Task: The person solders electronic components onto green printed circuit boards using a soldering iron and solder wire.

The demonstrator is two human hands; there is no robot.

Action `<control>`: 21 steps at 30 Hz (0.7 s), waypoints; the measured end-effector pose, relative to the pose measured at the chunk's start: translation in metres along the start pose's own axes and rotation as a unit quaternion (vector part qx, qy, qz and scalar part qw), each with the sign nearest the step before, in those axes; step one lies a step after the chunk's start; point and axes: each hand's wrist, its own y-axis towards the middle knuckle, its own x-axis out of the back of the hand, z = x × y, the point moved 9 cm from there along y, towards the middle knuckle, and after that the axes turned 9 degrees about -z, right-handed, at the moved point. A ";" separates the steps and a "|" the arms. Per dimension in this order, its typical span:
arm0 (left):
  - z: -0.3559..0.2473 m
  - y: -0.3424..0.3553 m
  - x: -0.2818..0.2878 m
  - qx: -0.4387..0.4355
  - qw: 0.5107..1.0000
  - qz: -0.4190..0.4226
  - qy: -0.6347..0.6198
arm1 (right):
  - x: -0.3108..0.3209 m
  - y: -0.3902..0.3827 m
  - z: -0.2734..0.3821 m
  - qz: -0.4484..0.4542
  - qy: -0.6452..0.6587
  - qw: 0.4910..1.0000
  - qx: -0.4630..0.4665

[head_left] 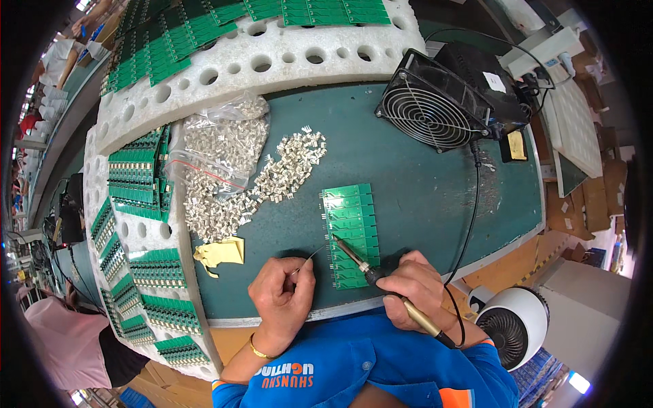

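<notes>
A green circuit board panel (352,221) lies on the dark green work mat in front of me, with a row of small white connectors along its left edge. My right hand (413,287) is closed around a soldering iron (371,272), whose tip meets or nearly meets the panel's left edge. Pinched in my left hand (282,292) is a thin wire, apparently solder (315,253), its end pointing toward the same edge. Left of the panel, many small white connectors (289,166) lie in a loose heap beside an open clear plastic bag (224,136) full of them.
White foam trays (286,64) with green boards border the mat at the back and left. A black fan (435,109) stands at the back right. The iron's cable (476,204) runs down the right side. Yellow paper (223,253) lies near my left hand. A white fan (513,319) sits lower right.
</notes>
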 end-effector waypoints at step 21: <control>-0.001 -0.001 -0.002 -0.008 1.000 0.013 0.009 | -0.008 -0.015 0.011 0.050 -0.054 0.997 0.032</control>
